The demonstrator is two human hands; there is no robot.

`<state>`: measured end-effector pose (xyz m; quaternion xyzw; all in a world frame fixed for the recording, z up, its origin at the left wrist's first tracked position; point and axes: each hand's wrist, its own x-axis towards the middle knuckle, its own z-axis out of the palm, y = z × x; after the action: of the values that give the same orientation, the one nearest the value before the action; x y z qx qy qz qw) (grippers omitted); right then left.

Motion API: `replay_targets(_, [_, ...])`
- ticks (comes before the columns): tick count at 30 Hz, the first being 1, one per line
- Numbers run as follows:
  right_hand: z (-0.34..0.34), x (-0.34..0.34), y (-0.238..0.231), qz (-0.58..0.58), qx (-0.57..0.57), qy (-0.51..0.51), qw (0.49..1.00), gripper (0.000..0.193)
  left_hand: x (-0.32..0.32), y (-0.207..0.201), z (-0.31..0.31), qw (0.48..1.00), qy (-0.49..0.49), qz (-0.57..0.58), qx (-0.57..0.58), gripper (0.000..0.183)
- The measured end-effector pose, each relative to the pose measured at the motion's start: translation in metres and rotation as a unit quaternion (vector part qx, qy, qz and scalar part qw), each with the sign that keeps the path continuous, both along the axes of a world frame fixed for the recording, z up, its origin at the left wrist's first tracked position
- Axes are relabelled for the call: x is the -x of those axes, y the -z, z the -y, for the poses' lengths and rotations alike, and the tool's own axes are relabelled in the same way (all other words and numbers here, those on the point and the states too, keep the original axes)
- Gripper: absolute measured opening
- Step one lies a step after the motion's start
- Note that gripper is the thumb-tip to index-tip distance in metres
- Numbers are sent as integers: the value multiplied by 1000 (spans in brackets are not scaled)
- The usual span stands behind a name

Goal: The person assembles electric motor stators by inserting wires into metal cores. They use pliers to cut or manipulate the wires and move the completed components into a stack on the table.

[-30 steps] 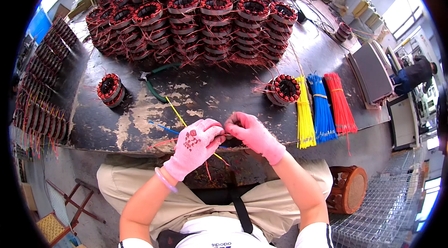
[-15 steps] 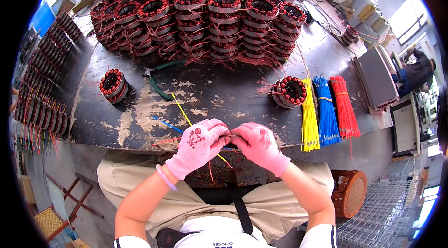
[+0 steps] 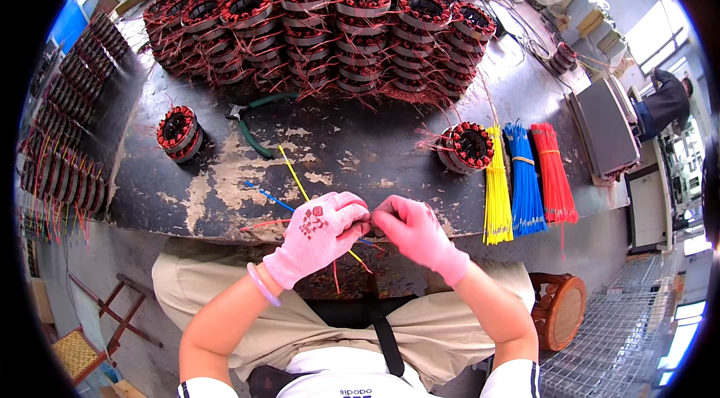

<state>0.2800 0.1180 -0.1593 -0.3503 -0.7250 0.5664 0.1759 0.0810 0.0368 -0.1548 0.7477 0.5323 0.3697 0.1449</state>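
Both my hands wear pink gloves and meet at the table's front edge. My left hand (image 3: 319, 233) is closed round several thin wires: a yellow wire (image 3: 293, 173), a blue wire (image 3: 266, 194) and a red wire (image 3: 262, 225) stick out on its far left side, and their other ends come out below the fingers. Just beside its fingertips, my right hand (image 3: 420, 237) is closed in a pinch; what it grips is hidden by the fingers. Green-handled pliers (image 3: 253, 140) lie on the table beyond the wires.
Single wound stators stand at left (image 3: 180, 134) and right (image 3: 466, 148). Bundles of yellow wires (image 3: 497, 188), blue wires (image 3: 526, 181) and red wires (image 3: 555, 177) lie at right. Stacked stators (image 3: 360, 38) fill the back; more stand in rows (image 3: 67, 181) far left.
My right hand has drawn slightly right, widening the gap between the fingertips. The left hand still holds the wires, whose ends have shifted a little.
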Motion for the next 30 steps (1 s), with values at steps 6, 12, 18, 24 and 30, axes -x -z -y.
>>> replay_targets(6, [15, -2, -26, 83, -80, 72, 991, 24, 2, 1, 1, 1000, 10, 11, -1, 13])
replay_targets(12, [21, -2, -5, 112, -578, 25, 808, 20, 0, 2, 2, 1000, -4, 15, -3, 13])
replay_targets(18, [12, -9, -15, 34, 214, -4, 976, 27, 3, -1, 2, 1000, 25, 2, 3, 13])
replay_targets(24, [15, -12, -24, 54, -401, -59, 912, 19, 1, -1, 2, 1000, 15, 15, 17, 14])
replay_targets(30, [4, -3, -9, 33, 189, 22, 981, 27, 0, -2, 0, 1000, 27, 9, 7, 15])
